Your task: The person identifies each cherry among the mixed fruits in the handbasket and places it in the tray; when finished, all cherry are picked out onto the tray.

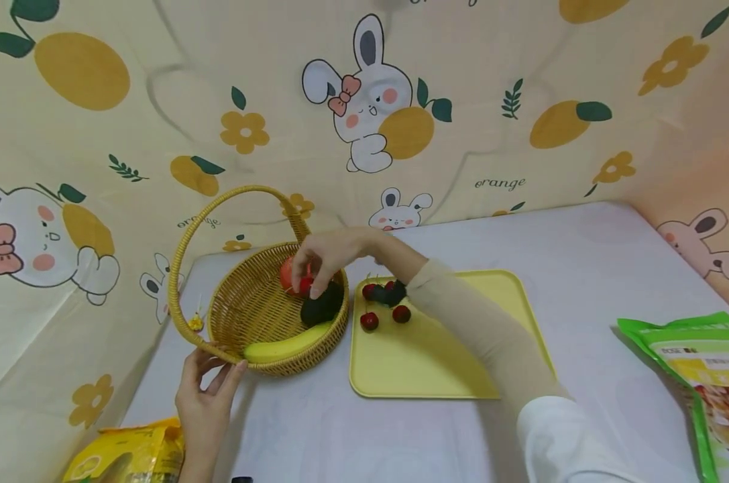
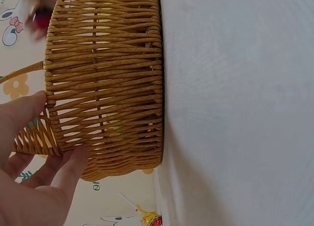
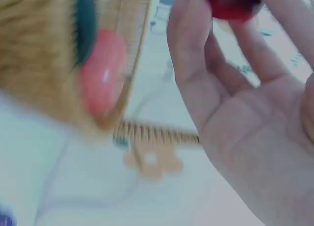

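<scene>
My left hand (image 1: 204, 396) pinches the rim of a round wicker basket (image 1: 249, 302) at the near foot of its tall handle; the left wrist view shows fingers (image 2: 73, 167) on both sides of the weave. Above the basket's right side, my right hand (image 1: 335, 255) holds a dark red cherry (image 3: 233, 4) in its fingertips. Inside the basket lie a banana (image 1: 288, 346) along the near wall, a dark avocado-like fruit (image 1: 320, 310) and a round red fruit (image 1: 286, 274), partly hidden by the right hand.
Right of the basket lies a yellow tray (image 1: 436, 365) with several cherries (image 1: 369, 321) and a dark object (image 1: 391, 294) by the right forearm. A green snack bag (image 1: 696, 355) lies far right, a yellow bag (image 1: 135, 456) front left. A wrapped lollipop (image 1: 196, 323) sits left of the basket.
</scene>
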Demonstrator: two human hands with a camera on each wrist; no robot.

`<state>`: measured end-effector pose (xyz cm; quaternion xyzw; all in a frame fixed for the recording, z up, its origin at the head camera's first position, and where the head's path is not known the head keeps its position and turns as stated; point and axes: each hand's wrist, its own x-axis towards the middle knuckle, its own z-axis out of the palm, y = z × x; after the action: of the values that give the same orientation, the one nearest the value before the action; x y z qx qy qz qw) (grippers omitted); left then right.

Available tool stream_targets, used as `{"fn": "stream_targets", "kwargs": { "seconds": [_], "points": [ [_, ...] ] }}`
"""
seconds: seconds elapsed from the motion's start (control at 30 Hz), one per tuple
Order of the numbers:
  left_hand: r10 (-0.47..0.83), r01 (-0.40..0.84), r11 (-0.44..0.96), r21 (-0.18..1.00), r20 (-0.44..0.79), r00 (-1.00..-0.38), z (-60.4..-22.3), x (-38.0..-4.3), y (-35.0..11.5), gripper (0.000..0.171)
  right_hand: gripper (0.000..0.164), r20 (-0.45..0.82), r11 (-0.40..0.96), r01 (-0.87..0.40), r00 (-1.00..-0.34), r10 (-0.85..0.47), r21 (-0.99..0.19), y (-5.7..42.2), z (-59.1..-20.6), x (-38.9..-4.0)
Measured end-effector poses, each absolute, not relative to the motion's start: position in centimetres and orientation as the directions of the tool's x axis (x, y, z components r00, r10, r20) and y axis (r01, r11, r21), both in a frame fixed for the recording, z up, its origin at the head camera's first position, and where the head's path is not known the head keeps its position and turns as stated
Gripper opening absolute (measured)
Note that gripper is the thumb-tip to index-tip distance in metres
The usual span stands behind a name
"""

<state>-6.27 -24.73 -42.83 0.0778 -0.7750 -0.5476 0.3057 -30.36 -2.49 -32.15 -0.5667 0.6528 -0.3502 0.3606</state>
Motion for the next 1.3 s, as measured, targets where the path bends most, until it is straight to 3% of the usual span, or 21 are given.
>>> {"fn": "stream_targets", "kwargs": {
  "seconds": [0.23, 0.4, 0.77, 1.3],
  "points": [
    [-0.476, 0.199, 0.359, 0.912, 0.363, -0.801, -42.8, -6.1, -24.7, 0.05, 0.022, -0.055, 0.26, -0.491, -0.393, -0.918, -0.831, 7.4, -34.0, -29.0],
    [-0.482, 0.196, 0.353, 0.915, 0.357, -0.8, -42.7, -6.0, -24.8, 0.052, 0.023, -0.094, 0.374, -0.494, -0.502, -0.86, -0.785, 12.1, -36.3, -27.7],
    [-0.5, 0.187, 0.371, 0.91, 0.365, -0.785, -42.7, -5.9, -25.1, 0.05, 0.02, -0.178, 0.48, -0.492, -0.54, -0.823, -0.726, 13.6, -39.3, -26.3],
    [-0.509, 0.169, 0.375, 0.912, 0.355, -0.784, -42.6, -5.7, -25.1, 0.053, 0.018, -0.202, 0.55, -0.494, -0.593, -0.78, -0.674, 13.1, -40.1, -25.4]
  ]
}}
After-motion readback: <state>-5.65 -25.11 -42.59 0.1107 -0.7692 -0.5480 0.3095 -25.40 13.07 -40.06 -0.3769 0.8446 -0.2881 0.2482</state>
